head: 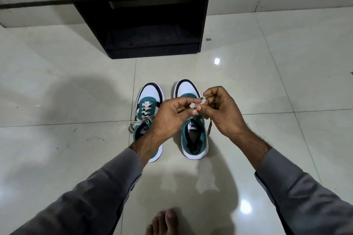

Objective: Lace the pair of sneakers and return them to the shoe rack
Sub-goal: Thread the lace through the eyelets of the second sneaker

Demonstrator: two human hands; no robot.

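The left sneaker (149,118) stands on the tiled floor (66,91), toe pointing toward the shoe rack (141,11). A pale lace (142,115) is threaded through its eyelets, with the loose ends trailing to the floor on its left side. My left forearm crosses above its heel.

My left hand (172,113) is raised above the gap between the two shoes, thumb and fingers pinched on a small bunched length of pale lace (198,102). My right hand (222,109) meets it from the other side, fingers curled in and pinched on the same lace; the fingertips of both hands are almost touching.

The right sneaker (193,129) stands just beside the left one, parallel to it, directly under my hands. One dark strand (209,126) hangs beside its right edge. The black shoe rack stands beyond the toes, against the wall. My bare foot (166,222) rests on the floor at the bottom edge.
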